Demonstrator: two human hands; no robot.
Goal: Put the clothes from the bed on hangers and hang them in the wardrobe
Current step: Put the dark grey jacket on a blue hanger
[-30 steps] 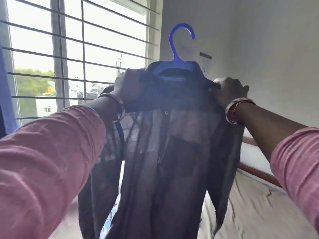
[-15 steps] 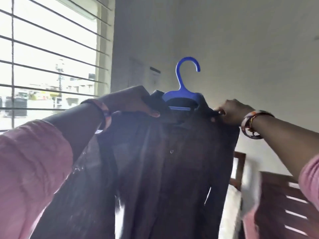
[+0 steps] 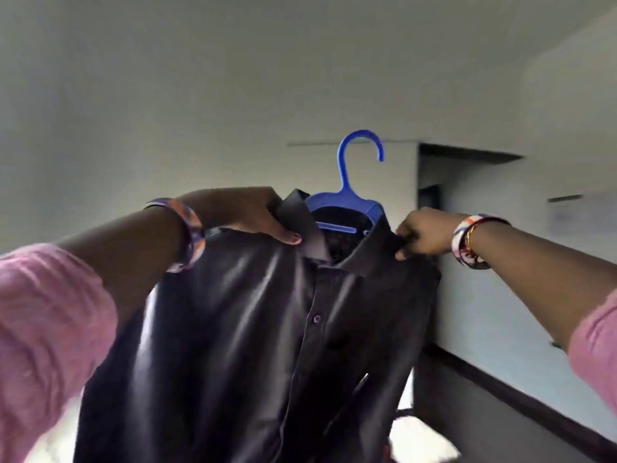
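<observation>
Dark button-up shirt (image 3: 267, 329) on blue plastic hanger (image 3: 347, 208), held up in the air at about head height, in front of plain pale wall (image 3: 200, 95). Hanger hook (image 3: 362, 145) upright, open end curving down to the right, free, not on any rail. Hanger shoulders inside shirt collar (image 3: 307, 228); crossbar visible through collar opening. Shirt buttoned at front, one button (image 3: 316, 318) clear near upper placket, body hanging down and out of frame at bottom.

Left hand (image 3: 240, 212) at shirt's left shoulder, thumb lying over the fabric just beside collar, remaining fingers curled behind the shoulder, gripping shirt there. Right hand (image 3: 424, 233) at shirt's right shoulder by the collar tip, fingers (image 3: 402, 253) curled tight, pinching dark fabric. Cannot tell whether either hand also catches the hanger arm beneath the cloth.

Multicoloured bangle on left wrist (image 3: 192, 235), red-white bangle on right wrist (image 3: 467, 243). Pink sleeves on both arms, left sleeve (image 3: 46, 329) large at lower left, right sleeve (image 3: 597, 345) at right edge.

Dark opening (image 3: 430, 195) in wall behind right hand, interior too dim to read. Dark wooden rail (image 3: 500, 382) running diagonally at lower right. Bright white patch (image 3: 420, 439) at bottom, blurred, unidentifiable. Whole frame motion-blurred.
</observation>
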